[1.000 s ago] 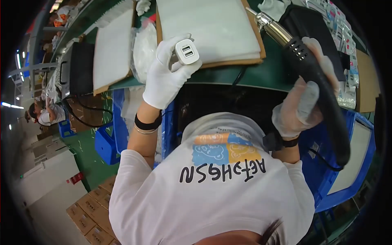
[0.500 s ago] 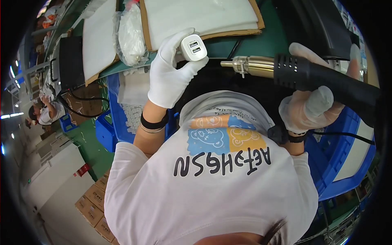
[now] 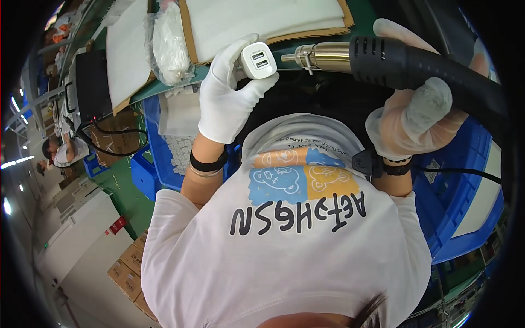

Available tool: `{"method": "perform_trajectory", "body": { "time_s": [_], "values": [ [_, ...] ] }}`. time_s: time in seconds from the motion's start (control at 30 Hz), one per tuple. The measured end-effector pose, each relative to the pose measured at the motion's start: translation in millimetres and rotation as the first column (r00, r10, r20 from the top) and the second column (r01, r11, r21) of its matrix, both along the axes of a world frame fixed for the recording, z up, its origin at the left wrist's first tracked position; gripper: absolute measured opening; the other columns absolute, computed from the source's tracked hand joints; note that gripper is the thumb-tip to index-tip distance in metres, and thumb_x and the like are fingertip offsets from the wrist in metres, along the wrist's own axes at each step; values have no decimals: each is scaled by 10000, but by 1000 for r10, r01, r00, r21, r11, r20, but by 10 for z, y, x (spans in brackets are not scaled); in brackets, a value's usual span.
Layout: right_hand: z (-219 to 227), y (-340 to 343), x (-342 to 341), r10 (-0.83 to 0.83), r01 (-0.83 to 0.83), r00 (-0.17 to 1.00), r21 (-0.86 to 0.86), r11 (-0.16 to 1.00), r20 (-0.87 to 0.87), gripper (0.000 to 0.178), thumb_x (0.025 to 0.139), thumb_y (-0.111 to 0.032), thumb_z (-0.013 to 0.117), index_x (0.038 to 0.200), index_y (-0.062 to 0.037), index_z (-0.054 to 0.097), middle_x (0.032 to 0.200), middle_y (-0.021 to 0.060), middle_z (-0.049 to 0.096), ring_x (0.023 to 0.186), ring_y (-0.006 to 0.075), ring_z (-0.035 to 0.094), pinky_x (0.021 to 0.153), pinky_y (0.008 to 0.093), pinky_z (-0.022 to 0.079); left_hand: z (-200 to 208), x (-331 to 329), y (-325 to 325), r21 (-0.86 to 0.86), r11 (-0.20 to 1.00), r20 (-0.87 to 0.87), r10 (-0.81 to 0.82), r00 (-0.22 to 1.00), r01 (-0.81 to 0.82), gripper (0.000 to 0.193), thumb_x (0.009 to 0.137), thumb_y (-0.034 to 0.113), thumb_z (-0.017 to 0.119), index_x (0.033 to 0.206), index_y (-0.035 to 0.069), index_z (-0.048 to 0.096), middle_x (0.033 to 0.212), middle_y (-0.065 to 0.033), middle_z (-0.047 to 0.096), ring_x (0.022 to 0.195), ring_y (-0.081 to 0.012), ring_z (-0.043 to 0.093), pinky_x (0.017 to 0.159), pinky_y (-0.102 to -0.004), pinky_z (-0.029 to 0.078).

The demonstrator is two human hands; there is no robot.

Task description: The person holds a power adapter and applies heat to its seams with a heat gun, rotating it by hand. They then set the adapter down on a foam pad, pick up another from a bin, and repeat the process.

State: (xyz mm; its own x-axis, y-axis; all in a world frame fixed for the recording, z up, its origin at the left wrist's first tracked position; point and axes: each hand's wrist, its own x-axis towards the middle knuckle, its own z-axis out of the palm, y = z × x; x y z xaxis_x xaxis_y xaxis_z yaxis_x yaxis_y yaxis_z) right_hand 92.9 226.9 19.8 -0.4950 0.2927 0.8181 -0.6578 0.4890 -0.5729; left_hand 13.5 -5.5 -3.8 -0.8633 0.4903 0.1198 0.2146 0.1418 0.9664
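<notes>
Swung down from its steep tilt of a second earlier, the heat gun (image 3: 404, 65) now lies level, its metal nozzle (image 3: 320, 56) just beside the dual-port charger (image 3: 258, 60), which has stayed raised above the near edge of the green workbench (image 3: 175, 87). Nearest the camera, the left hand (image 3: 229, 98), in a white glove, has its fingers closed around the charger's white body, port face turned toward the viewer; the right hand (image 3: 415, 117), in a thin translucent glove, has its fingers wrapped around the black barrel of the gun. Good practice here, as a judgement, is to hold the nozzle tip just apart from the plastic and point it away from the gloved fingertips, which sit close to the hot end. Below the hands, blue plastic crates (image 3: 459, 191) flank the worker's body on both sides, and the gun's cable (image 3: 459, 171) trails across the right one. Farther off, a cardboard tray of white foam sheet (image 3: 262, 19) and a clear bag of white parts (image 3: 169, 44) occupy the bench's near edge; neither obstructs the nozzle's path.
</notes>
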Motion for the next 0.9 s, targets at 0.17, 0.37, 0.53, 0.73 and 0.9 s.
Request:
{"method": "perform_trajectory", "body": {
  "time_s": [0.17, 0.37, 0.53, 0.73, 0.9],
  "values": [
    [-52, -66, -1, 4, -5, 1000, -44, 999, -19, 597, 960, -349, 482, 1432, -67, 249, 935, 256, 675, 746, 243, 706, 684, 276, 577, -29, 1, -18, 8, 1000, 19, 13, 1000, -13, 585, 721, -40, 747, 1251, 35, 511, 1191, -56, 550, 1045, -144, 583, 883, -280, 509],
    [-45, -109, -32, 51, -57, 996, -87, 995, -68, 595, 965, -334, 481, 1429, -47, 243, 945, 265, 670, 740, 253, 705, 679, 280, 576, -7, 25, 10, -5, 1000, -2, 27, 1000, -27, 589, 723, -39, 746, 1256, 34, 507, 1177, -53, 550, 1047, -145, 579, 892, -285, 506],
    [28, -132, 16, -3, 3, 1000, -19, 1000, 0, 591, 970, -328, 476, 1421, -24, 243, 934, 268, 670, 721, 245, 705, 647, 263, 567, -21, 17, -1, 6, 1000, 3, 23, 1000, -23, 590, 726, -39, 744, 1261, 34, 504, 1180, -52, 543, 1049, -143, 575, 898, -287, 503],
    [42, -107, -12, -20, 20, 1000, 4, 1000, 3, 602, 968, -337, 480, 1413, -8, 244, 917, 279, 668, 698, 219, 703, 627, 232, 557, -17, 4, -8, 9, 1000, 0, 13, 1000, -13, 598, 726, -44, 742, 1267, 36, 501, 1189, -52, 535, 1051, -141, 572, 900, -286, 501],
    [30, -114, 5, 2, -2, 1000, -13, 1000, -13, 611, 960, -334, 496, 1408, 2, 250, 921, 285, 666, 698, 215, 703, 627, 225, 556, -7, 16, -13, 9, 1000, 31, 19, 999, -19, 604, 725, -47, 741, 1272, 34, 499, 1191, -52, 530, 1044, -141, 572, 895, -285, 502]
  ]
}}
